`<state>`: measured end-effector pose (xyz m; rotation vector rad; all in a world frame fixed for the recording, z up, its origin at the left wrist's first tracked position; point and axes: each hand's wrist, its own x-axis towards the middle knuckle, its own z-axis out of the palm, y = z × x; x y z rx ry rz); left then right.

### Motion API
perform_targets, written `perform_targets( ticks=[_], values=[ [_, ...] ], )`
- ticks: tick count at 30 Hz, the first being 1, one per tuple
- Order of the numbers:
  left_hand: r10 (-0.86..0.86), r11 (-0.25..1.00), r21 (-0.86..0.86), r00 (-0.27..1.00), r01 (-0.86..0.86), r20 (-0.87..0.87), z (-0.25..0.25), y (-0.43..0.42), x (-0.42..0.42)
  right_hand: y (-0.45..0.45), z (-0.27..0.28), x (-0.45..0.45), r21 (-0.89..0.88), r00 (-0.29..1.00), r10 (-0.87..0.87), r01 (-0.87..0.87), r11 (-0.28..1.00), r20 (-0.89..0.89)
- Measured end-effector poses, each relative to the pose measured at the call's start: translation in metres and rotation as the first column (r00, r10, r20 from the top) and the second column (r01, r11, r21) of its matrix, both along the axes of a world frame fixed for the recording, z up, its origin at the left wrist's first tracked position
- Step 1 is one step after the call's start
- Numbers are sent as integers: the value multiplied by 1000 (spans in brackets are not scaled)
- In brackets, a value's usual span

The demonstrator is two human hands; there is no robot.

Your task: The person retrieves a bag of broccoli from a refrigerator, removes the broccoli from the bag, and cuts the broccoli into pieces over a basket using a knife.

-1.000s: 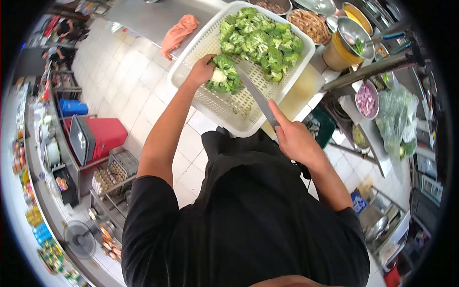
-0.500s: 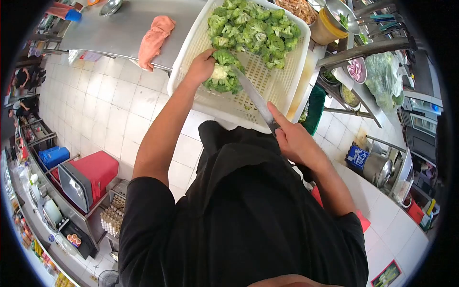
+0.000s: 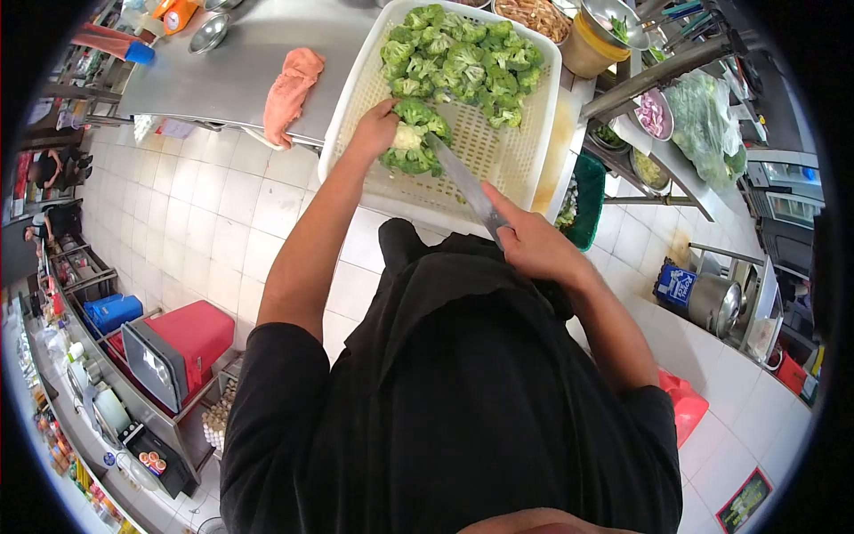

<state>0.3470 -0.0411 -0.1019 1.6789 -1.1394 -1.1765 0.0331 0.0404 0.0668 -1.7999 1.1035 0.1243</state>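
Gripped in my left hand [image 3: 374, 132] is a head of broccoli [image 3: 414, 158], its pale cut stalk side facing up over the near part of a white perforated basket [image 3: 374, 198]. My right hand [image 3: 536, 238] is closed round the handle of a large knife [image 3: 466, 181]. The blade slants up and left, and its tip meets the broccoli head beside the stalk. Cut broccoli florets [image 3: 463, 62] are heaped in the far part of the basket. My left fingers are partly hidden behind the broccoli.
A steel table [image 3: 227, 76] with an orange cloth [image 3: 294, 96] stands left of the basket. On the right are a green bin [image 3: 585, 203], a yellow-rimmed tub [image 3: 592, 49] and a bowl of chopped purple onion [image 3: 652, 114]. A red cooler [image 3: 200, 334] is at lower left.
The view has shifted slightly. The knife tip stays at the broccoli head, and both hands keep their holds with little movement.
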Motion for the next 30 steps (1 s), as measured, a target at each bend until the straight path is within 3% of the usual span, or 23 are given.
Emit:
perform_targets(
  ticks=[3, 6, 8, 12, 14, 20, 23, 27, 30],
  values=[
    [25, 994, -110, 985, -7, 170, -1, 4, 2, -3, -2, -8, 47, 999, -27, 26, 999, 25],
    [221, 905, -425, 880, -24, 421, 34, 27, -11, -8, 0, -14, 158, 997, -73, 68, 985, 22],
    [178, 907, -415, 825, 74, 536, 61, 44, -24, -12, 8, -12, 237, 997, -77, 68, 969, 29],
    [104, 942, -300, 720, 150, 686, 73, 62, -42, -16, -17, -19, -31, 992, 56, -53, 998, 109],
    [79, 950, -264, 694, 164, 716, 77, 60, -47, -18, -27, -27, -206, 985, 130, -104, 973, 115],
    [62, 945, -256, 661, 201, 748, 79, 59, -52, -34, 38, -53, -81, 989, 16, -28, 996, -147],
    [43, 941, -257, 673, 222, 738, 79, 58, -46, -33, 36, -57, -120, 999, 0, -4, 993, -40],
    [44, 945, -251, 683, 207, 729, 78, 57, -44, -22, 20, -46, -70, 981, 194, -193, 979, 14],
    [53, 950, -252, 699, 185, 714, 78, 58, -46, -23, 17, -48, -19, 987, 147, -149, 989, -58]
  ],
)
